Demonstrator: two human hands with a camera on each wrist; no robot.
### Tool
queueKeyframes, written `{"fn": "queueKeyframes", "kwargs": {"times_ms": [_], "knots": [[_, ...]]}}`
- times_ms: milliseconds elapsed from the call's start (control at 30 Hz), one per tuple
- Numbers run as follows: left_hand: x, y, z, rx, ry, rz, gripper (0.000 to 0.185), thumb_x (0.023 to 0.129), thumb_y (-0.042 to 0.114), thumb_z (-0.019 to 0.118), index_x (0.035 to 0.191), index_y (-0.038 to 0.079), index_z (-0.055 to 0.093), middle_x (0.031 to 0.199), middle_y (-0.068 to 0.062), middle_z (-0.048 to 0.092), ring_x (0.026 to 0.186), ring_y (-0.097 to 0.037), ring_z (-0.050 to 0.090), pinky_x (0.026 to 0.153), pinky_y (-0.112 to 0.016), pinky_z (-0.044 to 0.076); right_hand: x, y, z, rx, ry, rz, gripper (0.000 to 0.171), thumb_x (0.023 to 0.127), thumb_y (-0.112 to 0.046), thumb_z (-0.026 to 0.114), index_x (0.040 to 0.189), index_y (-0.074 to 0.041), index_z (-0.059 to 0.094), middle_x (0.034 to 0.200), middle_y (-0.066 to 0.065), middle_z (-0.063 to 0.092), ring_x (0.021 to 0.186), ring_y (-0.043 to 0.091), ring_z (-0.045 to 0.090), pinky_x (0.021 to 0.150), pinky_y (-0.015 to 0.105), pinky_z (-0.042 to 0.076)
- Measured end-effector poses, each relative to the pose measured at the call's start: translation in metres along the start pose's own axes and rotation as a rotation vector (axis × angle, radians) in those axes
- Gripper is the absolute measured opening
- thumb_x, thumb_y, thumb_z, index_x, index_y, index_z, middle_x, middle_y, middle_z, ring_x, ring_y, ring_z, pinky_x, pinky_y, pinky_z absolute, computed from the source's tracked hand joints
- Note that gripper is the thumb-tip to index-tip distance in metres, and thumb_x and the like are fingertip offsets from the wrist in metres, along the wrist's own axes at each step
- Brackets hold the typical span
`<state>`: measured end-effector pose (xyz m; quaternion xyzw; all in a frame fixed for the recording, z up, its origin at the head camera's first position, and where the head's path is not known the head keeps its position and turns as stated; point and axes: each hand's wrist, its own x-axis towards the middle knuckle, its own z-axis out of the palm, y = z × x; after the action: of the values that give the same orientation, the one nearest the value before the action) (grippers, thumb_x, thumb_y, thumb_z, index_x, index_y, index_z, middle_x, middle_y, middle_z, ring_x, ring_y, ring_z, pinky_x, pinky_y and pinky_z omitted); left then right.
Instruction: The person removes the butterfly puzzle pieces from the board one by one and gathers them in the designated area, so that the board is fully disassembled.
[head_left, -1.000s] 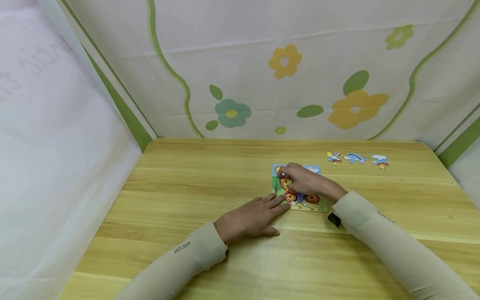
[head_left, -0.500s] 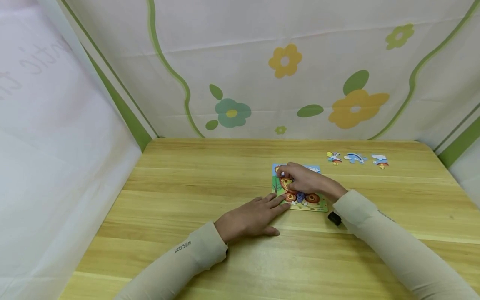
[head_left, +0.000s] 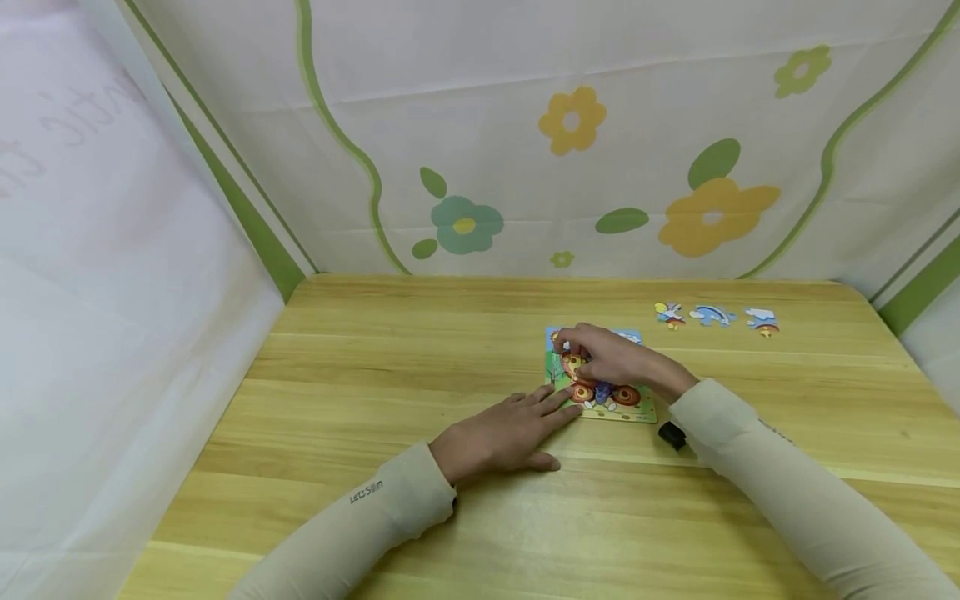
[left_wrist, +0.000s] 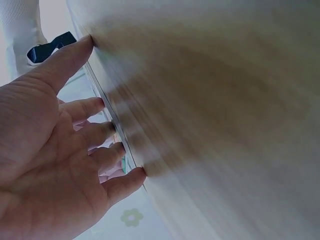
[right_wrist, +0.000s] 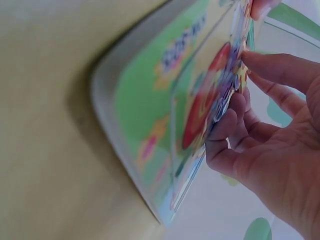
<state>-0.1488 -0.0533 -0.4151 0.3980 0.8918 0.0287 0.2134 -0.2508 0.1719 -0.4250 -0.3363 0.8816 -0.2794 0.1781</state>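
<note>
- Small square jigsaw board [head_left: 633,410] with green border and butterfly picture lies flat on the light wooden table [head_left: 375,367], right of centre, in front of the person.
- Right hand [head_left: 611,360] is over the board; its fingertips [right_wrist: 235,107] are curled round the edge of a red-and-orange butterfly puzzle piece [right_wrist: 210,107]. In the right wrist view the piece stands tilted up from the board tray, not seated.
- Left hand [head_left: 498,433] lies flat on the table, fingers straight and spread, holding nothing. Its fingertips [head_left: 561,402] touch the board's near-left corner; the left wrist view shows the fingertips against a thin edge.
- Three loose pieces (a flower, a blue rainbow, a cloud) [head_left: 711,316] lie in a row at the far right of the table, well apart from the board.
- Small black object [head_left: 670,434] lies just beside the right sleeve; what it is cannot be told.
- Risk, as judged: the piece is held by its edge only, so it could slip out and drop askew on the tray.
- Risk: pressing while the piece is tilted could jam one corner or lift neighbouring pieces.
- Risk: the left hand steadies only a corner, so a sideways push may slide or turn the board.
</note>
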Motion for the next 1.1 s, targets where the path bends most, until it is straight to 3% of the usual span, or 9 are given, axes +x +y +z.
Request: {"fn": "queueKeyframes", "kwargs": {"times_ms": [267, 500, 1100], "knots": [[0.0004, -0.0002, 0.0009, 0.015, 0.005, -0.001, 0.077, 0.107, 0.050, 0.053, 0.170, 0.024, 0.017, 0.178, 0.001, 0.008, 0.165, -0.024, 0.010, 0.131, -0.046, 0.025, -0.0030, 0.0005, -0.0033, 0.020, -0.040, -0.011, 0.045, 0.092, 0.009, 0.065, 0.134, -0.004, 0.061, 0.117, 0.018, 0.059, 0.103, 0.029, 0.060, 0.089, 0.048, 0.054], [0.0008, 0.0002, 0.0005, 0.007, 0.002, -0.008, 0.077, 0.107, 0.050, 0.054, 0.170, 0.024, 0.017, 0.178, 0.002, 0.008, 0.165, -0.023, 0.010, 0.131, -0.045, 0.024, -0.0018, -0.0008, -0.0036, -0.009, -0.053, 0.002, 0.048, 0.091, 0.009, 0.068, 0.136, -0.006, 0.061, 0.113, 0.017, 0.059, 0.096, 0.025, 0.057, 0.083, 0.041, 0.053], [0.0001, -0.0004, 0.0007, -0.027, 0.000, 0.000, 0.078, 0.107, 0.049, 0.054, 0.170, 0.024, 0.017, 0.178, 0.001, 0.007, 0.165, -0.023, 0.008, 0.131, -0.046, 0.023, -0.0028, -0.0025, -0.0017, -0.019, -0.035, 0.032, 0.047, 0.090, 0.009, 0.065, 0.134, -0.008, 0.064, 0.110, 0.015, 0.057, 0.088, 0.022, 0.054, 0.077, 0.034, 0.049]]}}
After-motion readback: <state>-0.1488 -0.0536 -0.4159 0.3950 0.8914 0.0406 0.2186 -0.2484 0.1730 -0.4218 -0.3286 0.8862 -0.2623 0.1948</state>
